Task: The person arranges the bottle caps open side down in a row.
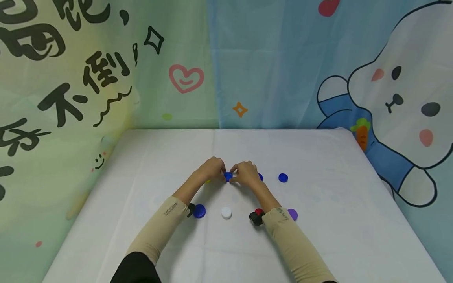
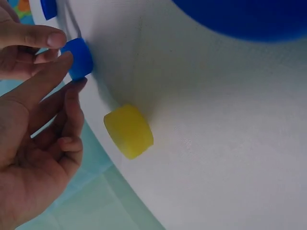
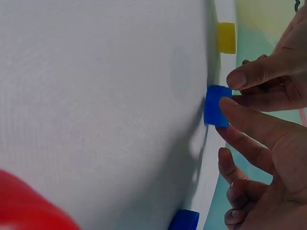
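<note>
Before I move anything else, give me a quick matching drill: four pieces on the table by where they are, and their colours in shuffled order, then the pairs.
Pieces:
1. Small cap between the left hand and right hand
2. Round piece at the outer side of the right sleeve
3. Round cap about midway between the left sleeve and the right one
4. Chunky cap nearest the middle of the left wrist view

Colours:
A. White
B. Yellow
C. Blue
D. Purple

Pairs: 1-C, 2-D, 3-A, 4-B
</note>
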Tool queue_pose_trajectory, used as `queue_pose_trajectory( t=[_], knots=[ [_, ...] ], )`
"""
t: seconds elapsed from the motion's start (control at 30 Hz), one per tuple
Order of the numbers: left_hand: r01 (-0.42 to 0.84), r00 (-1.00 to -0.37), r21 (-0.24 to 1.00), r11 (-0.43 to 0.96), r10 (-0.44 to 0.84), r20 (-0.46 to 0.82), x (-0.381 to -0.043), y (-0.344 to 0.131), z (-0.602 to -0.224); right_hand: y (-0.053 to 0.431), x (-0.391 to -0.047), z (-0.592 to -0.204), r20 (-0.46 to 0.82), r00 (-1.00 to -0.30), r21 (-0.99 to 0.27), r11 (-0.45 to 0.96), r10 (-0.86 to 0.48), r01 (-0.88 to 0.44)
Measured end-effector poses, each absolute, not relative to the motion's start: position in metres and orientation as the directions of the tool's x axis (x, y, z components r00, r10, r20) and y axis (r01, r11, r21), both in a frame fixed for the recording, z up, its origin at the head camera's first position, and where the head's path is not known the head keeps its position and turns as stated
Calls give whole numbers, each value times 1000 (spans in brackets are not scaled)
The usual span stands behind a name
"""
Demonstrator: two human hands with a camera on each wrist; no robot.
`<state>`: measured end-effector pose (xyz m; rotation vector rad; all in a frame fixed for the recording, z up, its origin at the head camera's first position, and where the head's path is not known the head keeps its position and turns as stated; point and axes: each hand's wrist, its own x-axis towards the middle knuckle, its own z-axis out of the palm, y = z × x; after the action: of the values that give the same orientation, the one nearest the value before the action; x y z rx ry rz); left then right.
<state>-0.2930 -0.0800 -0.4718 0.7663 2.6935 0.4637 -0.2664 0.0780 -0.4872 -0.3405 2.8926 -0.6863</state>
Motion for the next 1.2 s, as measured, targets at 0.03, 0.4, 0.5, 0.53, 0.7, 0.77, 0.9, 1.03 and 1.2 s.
queue_pose_trajectory(
  t=[0.03,0.4,0.5,0.53,0.7,0.77,0.9,1.03,1.2],
  knots=[
    [458,-811,382,802,553,-190,-293,-81,-471,79,-266,-487,-81,-962,-464,865,-259,-194],
    [566,-797,462,683,596,96,-266,-96,-433,102,-248,-450,154,-923,-579,725,-352,-373],
    [598,-790,478,643,572,218,-247,-95,-418,110,-235,-431,231,-910,-621,668,-343,-410],
    [605,-789,484,633,560,254,-240,-95,-413,113,-230,-426,263,-901,-629,647,-345,-431],
    [649,-760,511,563,496,419,-202,-91,-391,123,-202,-402,408,-844,-637,553,-348,-537],
    [678,-735,518,521,481,478,-190,-90,-385,126,-190,-394,453,-823,-633,526,-342,-567],
    [728,-685,527,438,472,554,-171,-90,-378,130,-168,-385,528,-781,-615,485,-334,-622],
    [751,-659,549,368,475,583,-160,-89,-374,133,-152,-381,578,-746,-597,453,-329,-662],
    [739,-667,592,321,471,577,-155,-88,-374,135,-144,-381,595,-737,-587,453,-320,-671]
  ],
)
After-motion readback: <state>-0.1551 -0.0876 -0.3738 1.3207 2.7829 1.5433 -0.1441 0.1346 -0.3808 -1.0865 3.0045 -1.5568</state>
